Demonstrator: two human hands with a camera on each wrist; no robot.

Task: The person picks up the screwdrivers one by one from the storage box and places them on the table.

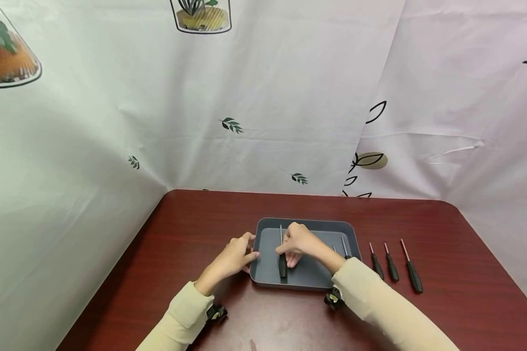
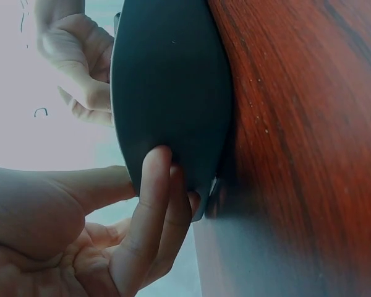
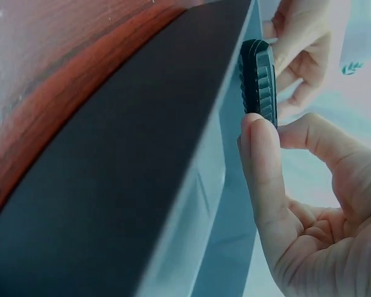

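On the table sits a grey rectangular tray [image 1: 263, 243], its left rim held by my left hand [image 1: 234, 254]. The left wrist view has the thumb at the rim and the fingers against the outer wall [image 2: 173, 74]. Inside the tray, my right hand [image 1: 302, 241] pinches a screwdriver [image 1: 283, 268] by its black ribbed handle. Its shaft points to the tray's far side; in the right wrist view the handle [image 3: 260, 80] is between thumb and fingers. Another screwdriver [image 1: 344, 246] lies farther right in the tray, partly hidden by my right forearm, beside another shaft tip.
Right of the tray, three black-handled screwdrivers lie on the table: a short one [image 1: 376, 265], another short one [image 1: 392, 267] and a longer one [image 1: 414, 277]. The red-brown table [image 1: 202, 214] meets a white patterned cloth [image 1: 263, 156] at the back and sides.
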